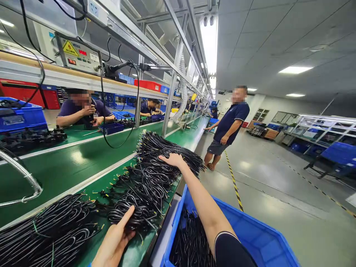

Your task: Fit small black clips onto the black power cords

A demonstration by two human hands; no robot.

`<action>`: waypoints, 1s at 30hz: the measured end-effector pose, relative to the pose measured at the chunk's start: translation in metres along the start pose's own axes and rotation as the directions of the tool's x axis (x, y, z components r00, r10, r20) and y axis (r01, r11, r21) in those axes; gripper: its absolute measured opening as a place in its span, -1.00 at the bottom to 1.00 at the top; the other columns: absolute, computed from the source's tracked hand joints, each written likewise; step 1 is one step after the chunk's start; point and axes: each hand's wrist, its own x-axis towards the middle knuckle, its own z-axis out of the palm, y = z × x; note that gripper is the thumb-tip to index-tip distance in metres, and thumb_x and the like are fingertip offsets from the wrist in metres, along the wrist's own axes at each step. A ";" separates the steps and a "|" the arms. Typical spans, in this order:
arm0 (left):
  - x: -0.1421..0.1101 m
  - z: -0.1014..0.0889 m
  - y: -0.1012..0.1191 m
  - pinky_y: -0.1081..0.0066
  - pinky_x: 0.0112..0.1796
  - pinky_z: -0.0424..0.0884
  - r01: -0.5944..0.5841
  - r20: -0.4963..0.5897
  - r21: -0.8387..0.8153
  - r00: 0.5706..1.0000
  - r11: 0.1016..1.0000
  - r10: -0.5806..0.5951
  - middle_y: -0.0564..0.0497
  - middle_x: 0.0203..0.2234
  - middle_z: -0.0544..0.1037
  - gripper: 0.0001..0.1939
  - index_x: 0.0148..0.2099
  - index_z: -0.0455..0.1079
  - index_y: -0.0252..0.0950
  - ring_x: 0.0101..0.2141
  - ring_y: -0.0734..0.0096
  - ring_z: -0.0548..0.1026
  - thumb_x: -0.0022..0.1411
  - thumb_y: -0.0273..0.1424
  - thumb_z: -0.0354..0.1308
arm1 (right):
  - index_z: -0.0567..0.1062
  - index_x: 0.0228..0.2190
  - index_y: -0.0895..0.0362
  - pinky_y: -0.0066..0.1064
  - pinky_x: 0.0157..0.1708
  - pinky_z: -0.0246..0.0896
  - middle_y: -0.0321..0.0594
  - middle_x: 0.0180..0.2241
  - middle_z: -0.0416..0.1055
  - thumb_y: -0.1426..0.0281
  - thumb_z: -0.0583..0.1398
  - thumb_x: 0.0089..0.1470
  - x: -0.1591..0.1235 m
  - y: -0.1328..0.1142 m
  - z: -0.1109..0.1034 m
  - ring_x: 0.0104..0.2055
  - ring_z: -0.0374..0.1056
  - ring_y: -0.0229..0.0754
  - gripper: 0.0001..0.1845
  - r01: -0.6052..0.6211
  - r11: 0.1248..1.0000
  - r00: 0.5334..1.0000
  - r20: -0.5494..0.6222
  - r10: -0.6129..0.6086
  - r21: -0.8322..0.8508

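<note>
Both hands [117, 234] [174, 160] touch coiled black cables [147, 184] on a green bench [136, 253]

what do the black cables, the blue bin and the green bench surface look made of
The black cables look plastic- or rubber-sheathed, glossy, with bright highlights along their bends; the core is hidden. The blue bin seems moulded plastic, smooth and slightly shiny, with a formed rim. The green bench surface could be rubber or vinyl, semi-gloss, given its blurred light reflections.
</note>
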 end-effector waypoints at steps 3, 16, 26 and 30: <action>0.003 0.007 0.003 0.48 -0.54 0.34 0.018 -0.014 0.110 1.000 0.994 -0.017 0.12 -0.60 0.46 -0.56 -0.32 0.49 -0.34 -0.62 0.52 0.32 -0.15 -0.12 0.44 | 0.40 0.07 0.37 -0.04 0.23 -0.09 0.28 0.10 0.35 -0.33 -0.08 0.04 -0.007 0.001 0.011 0.20 0.22 0.21 0.06 0.033 0.999 0.999 -0.027 -0.033 -0.014; 0.008 0.013 -0.001 0.39 -0.31 0.44 -0.095 0.151 0.043 0.985 0.995 0.087 -0.04 -0.43 0.64 -0.75 -0.37 0.53 -0.37 -0.44 0.34 0.54 -0.20 -0.41 0.35 | 0.37 0.06 0.36 -0.11 0.06 0.18 0.30 0.08 0.34 -0.41 0.07 -0.20 -0.013 -0.003 0.012 0.11 0.31 0.23 0.17 0.053 0.999 0.998 -0.013 -0.053 0.009; 0.023 0.009 0.003 0.35 -0.17 0.53 -0.030 0.123 -0.221 0.991 0.975 0.058 -0.05 -0.25 0.66 -0.76 -0.16 0.51 -0.32 -0.29 0.33 0.61 0.26 -0.27 0.14 | 0.24 0.11 0.31 -0.16 0.06 0.20 0.24 0.07 0.36 -0.15 0.35 -0.26 -0.029 -0.016 0.018 0.11 0.33 0.18 0.09 0.111 0.989 0.994 -0.014 -0.110 0.094; 0.031 0.002 0.001 0.35 -0.14 0.53 -0.057 0.110 -0.178 0.991 0.982 0.078 -0.10 -0.23 0.66 -0.70 -0.12 0.52 -0.36 -0.28 0.30 0.62 0.20 -0.24 0.25 | 0.21 0.16 0.28 -0.16 0.07 0.21 0.17 0.09 0.36 -0.07 0.37 -0.23 -0.034 -0.015 0.018 0.11 0.34 0.14 0.07 0.127 0.969 0.991 0.005 -0.131 0.211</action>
